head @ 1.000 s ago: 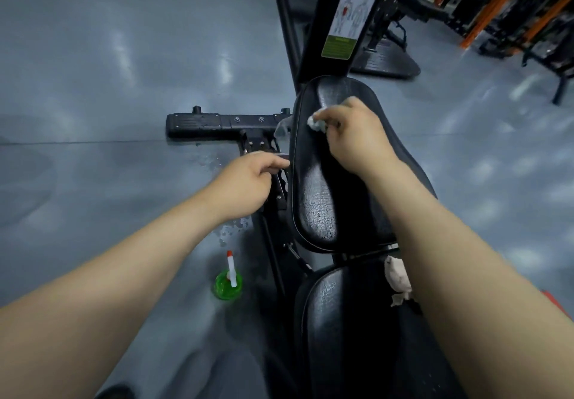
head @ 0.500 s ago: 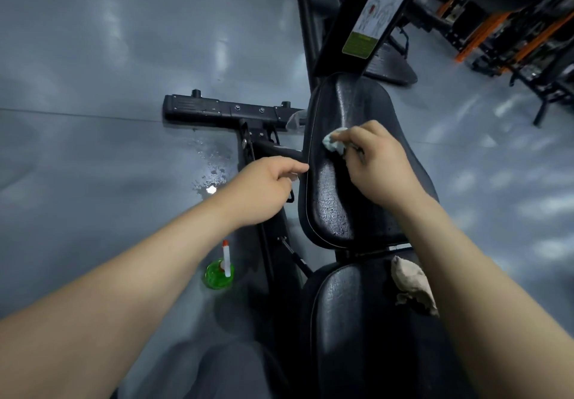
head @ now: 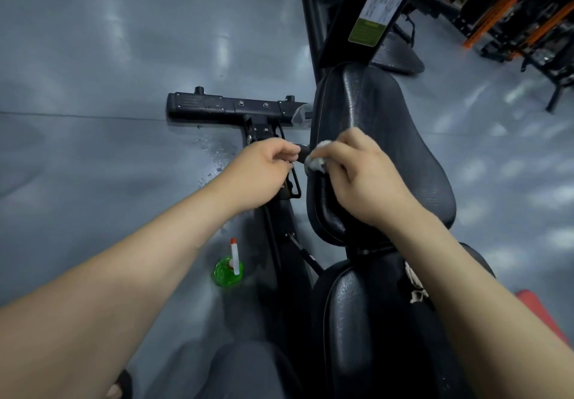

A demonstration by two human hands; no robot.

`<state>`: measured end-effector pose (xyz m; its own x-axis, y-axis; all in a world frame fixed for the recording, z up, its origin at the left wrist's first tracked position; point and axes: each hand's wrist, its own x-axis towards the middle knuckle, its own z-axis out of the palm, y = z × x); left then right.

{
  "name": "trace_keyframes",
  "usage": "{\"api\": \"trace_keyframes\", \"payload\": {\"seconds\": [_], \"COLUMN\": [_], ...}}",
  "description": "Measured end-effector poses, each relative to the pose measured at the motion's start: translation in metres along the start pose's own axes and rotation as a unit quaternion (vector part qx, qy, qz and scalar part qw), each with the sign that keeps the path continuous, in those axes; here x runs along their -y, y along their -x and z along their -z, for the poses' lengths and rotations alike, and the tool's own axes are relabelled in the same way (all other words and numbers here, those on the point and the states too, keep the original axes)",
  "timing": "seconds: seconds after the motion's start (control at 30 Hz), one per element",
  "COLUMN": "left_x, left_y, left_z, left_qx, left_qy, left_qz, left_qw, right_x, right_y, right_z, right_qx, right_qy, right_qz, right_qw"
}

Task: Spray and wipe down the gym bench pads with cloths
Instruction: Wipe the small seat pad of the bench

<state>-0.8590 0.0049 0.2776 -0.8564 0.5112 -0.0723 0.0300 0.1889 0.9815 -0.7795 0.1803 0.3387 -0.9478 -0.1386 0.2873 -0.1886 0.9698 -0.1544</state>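
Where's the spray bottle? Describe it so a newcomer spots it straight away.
Find the black bench pads in the middle. On the grey floor just left of the near pad stands the spray bottle. It alone is bright green, with a red-tipped white nozzle.

I'm pressing a crumpled white cloth (head: pixel 316 162), pinched in my right hand (head: pixel 363 181), against the left edge of the shiny black back pad (head: pixel 397 137). A beige cloth (head: pixel 414 283) is lying bunched on the black seat pad (head: pixel 366 330). A green spray bottle (head: pixel 228 269) is standing on the floor, left of the bench.
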Motion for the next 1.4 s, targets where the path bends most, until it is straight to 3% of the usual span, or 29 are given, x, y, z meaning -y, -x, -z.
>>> {"api": "trace_keyframes", "payload": {"seconds": [0.13, 0.33, 0.47, 0.6, 0.83, 1.03, 1.27, 1.4], "left_x": [-0.005, -0.009, -0.013, -0.013, -0.011, -0.019, -0.021, -0.015], "left_y": [-0.002, 0.007, 0.007, 0.005, 0.004, 0.007, 0.011, 0.013], "left_z": [0.005, 0.005, 0.004, -0.003, -0.007, -0.011, -0.015, -0.018], "left_qx": [0.001, 0.02, 0.049, 0.058, 0.058, 0.045, 0.026, 0.026], "left_qy": [0.012, 0.032, 0.06, 0.068, 0.066, 0.043, -0.003, -0.005], "left_qz": [0.008, 0.04, 0.044, 0.04, 0.045, 0.043, 0.026, 0.028], "left_qw": [1.0, 0.998, 0.996, 0.995, 0.995, 0.997, 0.999, 0.999], "right_x": [-0.002, -0.01, 0.004, 0.007, 0.0, -0.008, 0.015, -0.007], "right_y": [0.004, -0.019, 0.033, 0.056, 0.021, 0.075, 0.06, 0.082], "right_z": [0.01, 0.004, 0.011, 0.019, 0.004, 0.025, 0.011, 0.028], "right_qx": [0.035, 0.007, 0.073, 0.139, 0.05, 0.149, 0.139, 0.132], "right_qy": [0.022, 0.03, -0.019, 0.004, 0.015, -0.012, 0.064, 0.009], "right_qz": [0.042, -0.013, 0.05, 0.119, 0.051, 0.131, 0.146, 0.135], "right_qw": [0.998, 0.999, 0.996, 0.983, 0.997, 0.98, 0.977, 0.982]}}
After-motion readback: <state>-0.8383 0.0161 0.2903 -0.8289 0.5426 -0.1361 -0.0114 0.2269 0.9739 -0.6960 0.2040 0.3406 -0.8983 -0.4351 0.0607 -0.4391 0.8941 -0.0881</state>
